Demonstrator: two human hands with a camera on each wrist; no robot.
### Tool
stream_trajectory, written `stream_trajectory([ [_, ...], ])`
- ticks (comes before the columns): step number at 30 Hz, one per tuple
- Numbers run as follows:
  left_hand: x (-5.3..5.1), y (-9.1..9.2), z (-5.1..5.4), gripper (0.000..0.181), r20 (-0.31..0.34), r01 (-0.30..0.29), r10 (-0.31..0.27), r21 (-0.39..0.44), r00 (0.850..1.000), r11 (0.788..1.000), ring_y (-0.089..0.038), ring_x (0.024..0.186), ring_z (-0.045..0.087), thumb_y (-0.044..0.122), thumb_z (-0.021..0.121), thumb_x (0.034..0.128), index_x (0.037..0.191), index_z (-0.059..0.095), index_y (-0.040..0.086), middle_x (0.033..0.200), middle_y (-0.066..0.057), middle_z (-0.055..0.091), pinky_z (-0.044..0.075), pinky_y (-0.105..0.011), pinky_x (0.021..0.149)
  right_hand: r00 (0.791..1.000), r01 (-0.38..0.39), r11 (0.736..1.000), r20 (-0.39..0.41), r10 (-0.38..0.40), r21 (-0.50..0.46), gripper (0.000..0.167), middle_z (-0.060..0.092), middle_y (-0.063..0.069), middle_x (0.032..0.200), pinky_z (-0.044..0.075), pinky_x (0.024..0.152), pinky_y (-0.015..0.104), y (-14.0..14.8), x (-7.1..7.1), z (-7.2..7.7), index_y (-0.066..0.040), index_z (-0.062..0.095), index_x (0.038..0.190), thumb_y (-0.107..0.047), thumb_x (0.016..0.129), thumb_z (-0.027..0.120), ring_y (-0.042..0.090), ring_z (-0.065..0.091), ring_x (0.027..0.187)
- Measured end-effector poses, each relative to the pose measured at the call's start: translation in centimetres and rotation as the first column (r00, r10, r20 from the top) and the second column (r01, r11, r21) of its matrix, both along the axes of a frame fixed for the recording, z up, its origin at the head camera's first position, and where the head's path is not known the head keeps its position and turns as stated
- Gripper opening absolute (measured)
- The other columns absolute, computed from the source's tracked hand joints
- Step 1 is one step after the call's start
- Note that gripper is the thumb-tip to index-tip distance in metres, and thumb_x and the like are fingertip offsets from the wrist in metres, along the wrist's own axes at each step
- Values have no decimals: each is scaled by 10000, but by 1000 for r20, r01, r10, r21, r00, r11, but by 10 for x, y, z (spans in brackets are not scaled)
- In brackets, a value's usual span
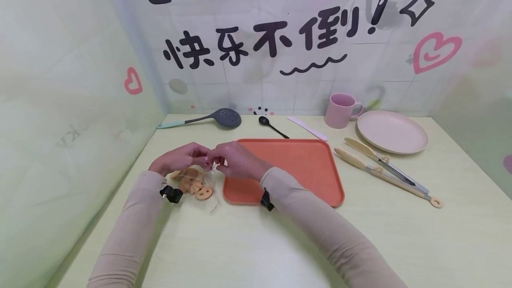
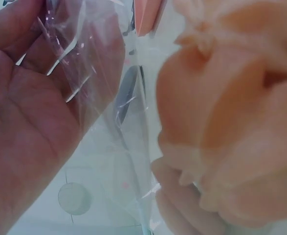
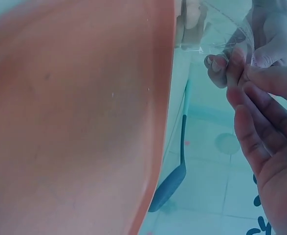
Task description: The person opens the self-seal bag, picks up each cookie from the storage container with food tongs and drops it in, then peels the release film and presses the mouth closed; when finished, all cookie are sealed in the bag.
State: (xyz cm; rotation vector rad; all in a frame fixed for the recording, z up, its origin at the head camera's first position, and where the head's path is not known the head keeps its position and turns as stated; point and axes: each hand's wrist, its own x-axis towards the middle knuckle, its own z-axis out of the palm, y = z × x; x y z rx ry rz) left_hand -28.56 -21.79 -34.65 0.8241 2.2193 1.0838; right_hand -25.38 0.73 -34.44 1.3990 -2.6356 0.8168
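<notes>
A clear plastic bag (image 1: 210, 176) with tan cookies (image 1: 193, 184) lies left of the orange tray; one round cookie has holes like a button. My left hand (image 1: 178, 158) pinches the upper edge of the bag from the left. Beside it my right hand (image 1: 240, 160) pinches the same edge, reaching across the tray's left side. In the right wrist view the fingertips of both hands meet at the bag's rim. The cookies look large and blurred in the left wrist view, next to the crinkled plastic (image 2: 101, 117). Whether every cookie is inside the bag I cannot tell.
The orange tray (image 1: 296, 168) lies mid-table. Behind it are a slotted turner (image 1: 227, 118), a black spoon (image 1: 265, 121) and a pink knife (image 1: 308, 129). A pink mug (image 1: 338, 112), a pink plate (image 1: 392, 131) and tongs (image 1: 384, 172) lie to the right. Printed cloth walls enclose the table.
</notes>
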Motion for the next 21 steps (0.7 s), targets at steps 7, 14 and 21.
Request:
stream_trajectory([
  [7, 1, 1, 1, 236, -1, 15, -15, -19, 1000, 1000, -163, 930, 645, 99, 481, 1043, 1073, 695, 4, 1000, -61, 687, 550, -311, 932, 1000, -15, 1000, -23, 15, -18, 155, 756, -13, 921, 529, 763, 134, 0, 1, 1, -154, 803, 1009, -69, 939, 693, 71, 671, 831],
  [14, 3, 5, 2, 233, -8, 13, -13, -26, 1000, 1000, -176, 926, 627, 125, 495, 1041, 1040, 700, 15, 994, -60, 684, 533, -314, 906, 994, -11, 1000, -107, 10, -10, 151, 765, -11, 918, 574, 837, 167, 3, 3, 0, -148, 801, 1047, -102, 930, 718, 94, 725, 874],
  [21, 2, 7, -1, 220, -8, -19, 19, -13, 1000, 1000, -192, 913, 628, 90, 483, 1037, 1029, 694, 28, 956, -50, 676, 548, -317, 919, 975, 58, 990, -219, -28, 128, 226, 681, 19, 1010, 562, 751, 180, 4, 8, -3, -131, 712, 1210, -162, 1005, 622, 115, 667, 825],
])
